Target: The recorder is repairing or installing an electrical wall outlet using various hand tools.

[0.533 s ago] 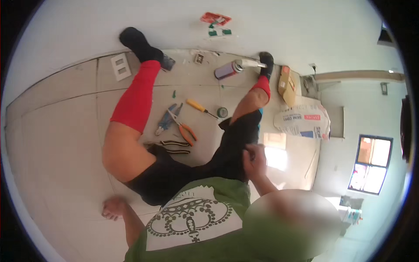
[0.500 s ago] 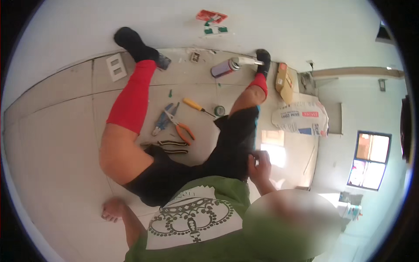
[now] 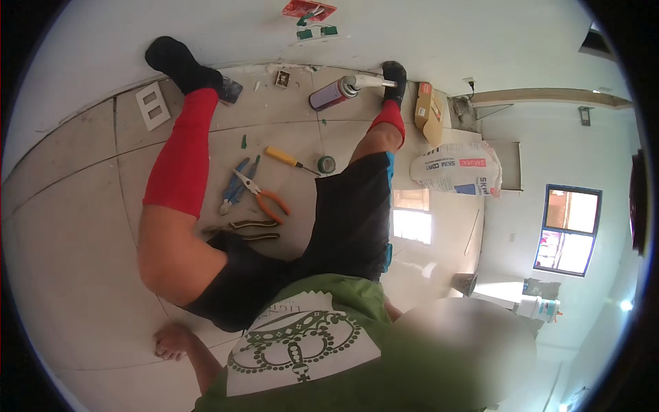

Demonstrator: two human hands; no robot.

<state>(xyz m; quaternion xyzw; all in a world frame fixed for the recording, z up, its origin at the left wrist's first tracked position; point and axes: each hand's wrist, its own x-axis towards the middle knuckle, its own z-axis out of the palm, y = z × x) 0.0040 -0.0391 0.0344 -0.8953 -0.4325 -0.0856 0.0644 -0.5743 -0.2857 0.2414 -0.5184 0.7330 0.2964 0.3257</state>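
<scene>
From my remote place, I see the left hand resting on the floor, its fingers curled inward; I cannot tell whether they grasp something. The right hand is out of my view, so I cannot tell about its fingers. Between the legs lie the black pliers, orange pliers crossing blue pliers, and a screwdriver, its tip near the tape.

Left hand seems loosely curled, forearm angled outward; right hand hidden.
</scene>
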